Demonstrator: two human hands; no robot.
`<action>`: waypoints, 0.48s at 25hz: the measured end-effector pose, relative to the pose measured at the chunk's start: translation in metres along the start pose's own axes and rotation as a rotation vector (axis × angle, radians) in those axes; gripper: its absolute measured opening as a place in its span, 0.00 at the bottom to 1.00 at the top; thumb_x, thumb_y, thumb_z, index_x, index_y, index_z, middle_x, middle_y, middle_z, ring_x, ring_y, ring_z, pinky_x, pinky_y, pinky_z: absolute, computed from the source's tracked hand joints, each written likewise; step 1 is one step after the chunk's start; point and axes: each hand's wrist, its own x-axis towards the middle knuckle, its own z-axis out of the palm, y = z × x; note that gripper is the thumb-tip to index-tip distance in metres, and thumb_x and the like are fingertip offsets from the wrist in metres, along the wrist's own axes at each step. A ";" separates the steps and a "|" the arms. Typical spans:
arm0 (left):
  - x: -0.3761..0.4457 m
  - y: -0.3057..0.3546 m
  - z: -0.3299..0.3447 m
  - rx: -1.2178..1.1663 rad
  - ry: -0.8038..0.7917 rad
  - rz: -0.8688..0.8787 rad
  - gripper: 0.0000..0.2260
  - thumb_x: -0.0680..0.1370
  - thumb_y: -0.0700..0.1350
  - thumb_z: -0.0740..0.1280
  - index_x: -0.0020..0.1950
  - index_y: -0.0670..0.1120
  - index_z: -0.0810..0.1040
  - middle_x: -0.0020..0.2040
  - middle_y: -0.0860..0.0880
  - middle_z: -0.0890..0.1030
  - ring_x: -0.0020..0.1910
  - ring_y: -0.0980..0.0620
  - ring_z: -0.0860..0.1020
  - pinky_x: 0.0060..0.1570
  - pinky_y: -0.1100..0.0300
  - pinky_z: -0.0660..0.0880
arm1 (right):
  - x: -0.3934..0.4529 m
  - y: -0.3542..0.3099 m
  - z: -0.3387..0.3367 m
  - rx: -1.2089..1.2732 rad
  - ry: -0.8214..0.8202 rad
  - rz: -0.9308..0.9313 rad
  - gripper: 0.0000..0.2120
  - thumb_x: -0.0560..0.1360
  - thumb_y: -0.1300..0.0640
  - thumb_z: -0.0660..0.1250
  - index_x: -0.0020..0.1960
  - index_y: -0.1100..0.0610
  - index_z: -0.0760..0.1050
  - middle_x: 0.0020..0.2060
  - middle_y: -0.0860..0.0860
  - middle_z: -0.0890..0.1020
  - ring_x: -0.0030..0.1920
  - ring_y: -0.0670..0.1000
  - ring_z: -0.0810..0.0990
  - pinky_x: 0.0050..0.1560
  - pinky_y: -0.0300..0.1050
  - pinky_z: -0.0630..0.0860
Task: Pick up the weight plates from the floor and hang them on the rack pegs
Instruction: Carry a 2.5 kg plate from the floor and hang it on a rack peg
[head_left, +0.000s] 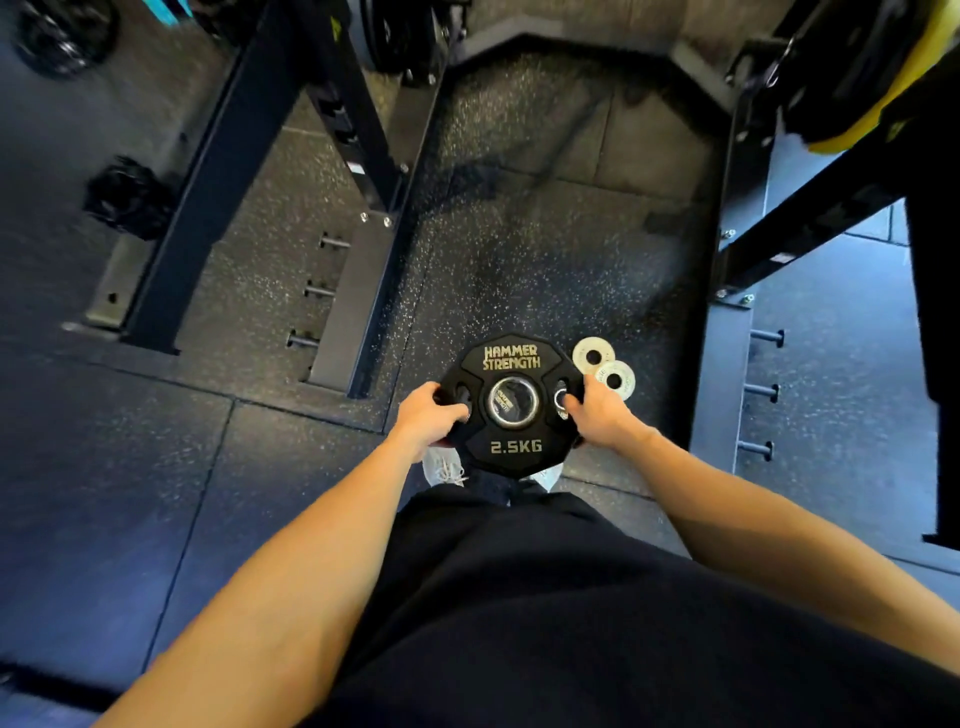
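A black 2.5 kg weight plate (513, 364) marked HAMMER STRENGTH is held flat in front of me, above my shoes. My left hand (427, 420) grips its left grip slot and my right hand (597, 415) grips its right slot. Two small white plates (605, 366) lie overlapping on the floor just right of it. Short rack pegs (763, 392) stick out of the right upright's base, and more pegs (318, 290) stick out of the left one.
Black rack uprights (363, 130) and base beams frame the speckled rubber floor (545, 234) on the left and right. Stored black plates (130, 195) hang at the far left, and a yellow-edged plate (883, 93) hangs at the top right.
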 end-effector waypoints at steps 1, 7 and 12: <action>-0.005 0.001 0.003 0.014 0.009 0.019 0.10 0.70 0.39 0.71 0.50 0.46 0.76 0.44 0.47 0.79 0.38 0.53 0.76 0.18 0.67 0.69 | -0.006 0.005 -0.002 0.017 0.011 -0.003 0.14 0.79 0.54 0.59 0.60 0.62 0.68 0.55 0.61 0.78 0.53 0.61 0.79 0.42 0.50 0.77; -0.030 -0.001 0.031 0.117 -0.051 0.126 0.11 0.70 0.41 0.71 0.50 0.48 0.76 0.45 0.48 0.79 0.38 0.54 0.76 0.19 0.66 0.69 | -0.055 0.051 0.007 0.154 0.150 0.051 0.13 0.79 0.55 0.60 0.60 0.60 0.70 0.57 0.59 0.79 0.56 0.59 0.78 0.54 0.51 0.75; -0.054 -0.017 0.070 0.252 -0.230 0.261 0.10 0.69 0.41 0.71 0.48 0.48 0.77 0.45 0.46 0.81 0.40 0.48 0.81 0.26 0.58 0.78 | -0.131 0.104 0.039 0.266 0.332 0.235 0.14 0.78 0.55 0.61 0.60 0.63 0.71 0.57 0.61 0.78 0.58 0.61 0.76 0.57 0.50 0.72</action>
